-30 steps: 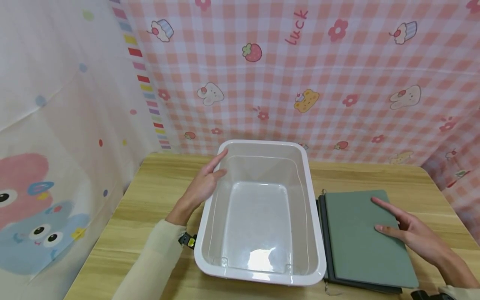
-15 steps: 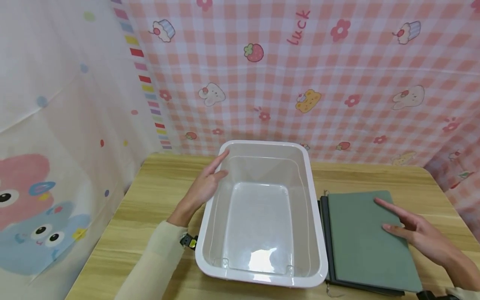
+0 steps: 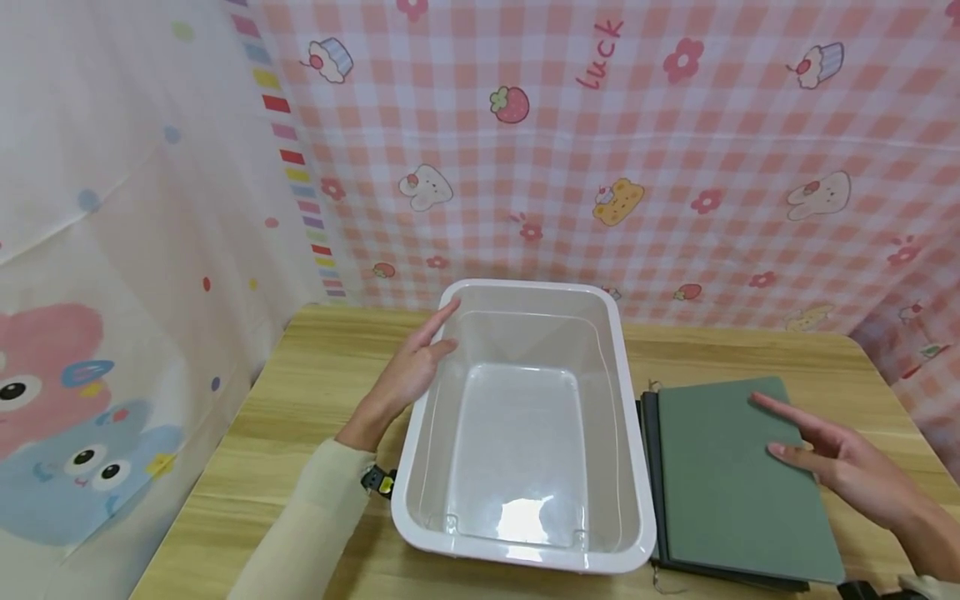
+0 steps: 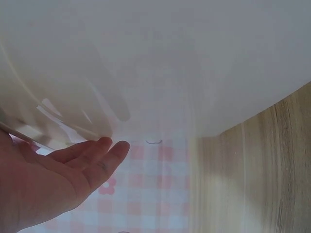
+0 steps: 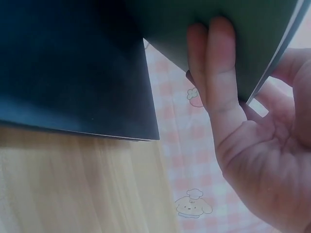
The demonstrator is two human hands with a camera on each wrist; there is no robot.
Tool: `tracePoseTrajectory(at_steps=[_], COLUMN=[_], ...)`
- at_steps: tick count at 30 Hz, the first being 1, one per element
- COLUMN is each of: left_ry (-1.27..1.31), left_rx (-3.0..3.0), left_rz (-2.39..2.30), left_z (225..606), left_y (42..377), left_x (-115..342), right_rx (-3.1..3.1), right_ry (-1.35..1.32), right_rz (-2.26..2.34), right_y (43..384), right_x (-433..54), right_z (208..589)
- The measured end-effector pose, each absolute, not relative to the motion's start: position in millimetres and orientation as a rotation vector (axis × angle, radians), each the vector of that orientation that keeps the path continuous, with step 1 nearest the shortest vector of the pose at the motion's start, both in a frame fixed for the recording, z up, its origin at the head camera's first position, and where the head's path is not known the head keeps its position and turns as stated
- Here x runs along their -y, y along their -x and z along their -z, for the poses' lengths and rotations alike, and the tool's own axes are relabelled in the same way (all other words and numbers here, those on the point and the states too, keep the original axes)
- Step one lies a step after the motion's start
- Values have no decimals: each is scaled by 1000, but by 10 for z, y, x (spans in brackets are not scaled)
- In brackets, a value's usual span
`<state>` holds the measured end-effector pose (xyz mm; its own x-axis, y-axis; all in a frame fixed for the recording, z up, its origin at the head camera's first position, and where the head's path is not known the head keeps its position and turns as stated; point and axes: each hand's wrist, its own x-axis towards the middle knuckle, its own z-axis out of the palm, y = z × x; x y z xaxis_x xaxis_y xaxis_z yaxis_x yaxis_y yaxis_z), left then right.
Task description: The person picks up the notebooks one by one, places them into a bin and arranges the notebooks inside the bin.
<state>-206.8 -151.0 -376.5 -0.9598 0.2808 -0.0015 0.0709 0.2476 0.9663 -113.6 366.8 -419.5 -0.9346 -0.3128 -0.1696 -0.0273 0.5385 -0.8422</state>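
Note:
A deep white plastic tub (image 3: 637,500) stands on the wooden table. My left hand (image 3: 408,367) grips its left rim, thumb inside and the other fingers against the outer wall. Seen from the left wrist, that hand (image 4: 58,179) has its fingertips just beneath the rim. To the tub's right lies a dark notebook (image 5: 82,82), mostly covered by a green notebook (image 3: 735,492). With my right hand (image 3: 847,467) I hold the green one by its right edge, thumb on top and fingers underneath. In the right wrist view, its underside is raised off the dark cover.
The wooden table (image 3: 315,383) reaches back to a pink checked cloth (image 3: 540,150). A white printed cloth (image 3: 135,267) hangs along the left side. Thin ribbon cords stick out at the dark notebook's spine side.
My right hand and the green notebook have shifted slightly right, and the notebook's far edge sits slightly higher. The left hand stays on the tub's rim. The whole view has drifted a little.

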Motion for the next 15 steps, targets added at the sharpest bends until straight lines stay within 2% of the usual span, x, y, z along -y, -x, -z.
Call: tracePoseTrajectory(at_steps=[15], left_ry=[-322], left_rx=[-2318], left_rz=[-1798], left_z=[3751], left_y=[2055], left_x=[1512], right_rx=[-2503], right_ry=[260], right_rz=[1266], right_y=[1214], right_x=[-3638], right_z=[4124])
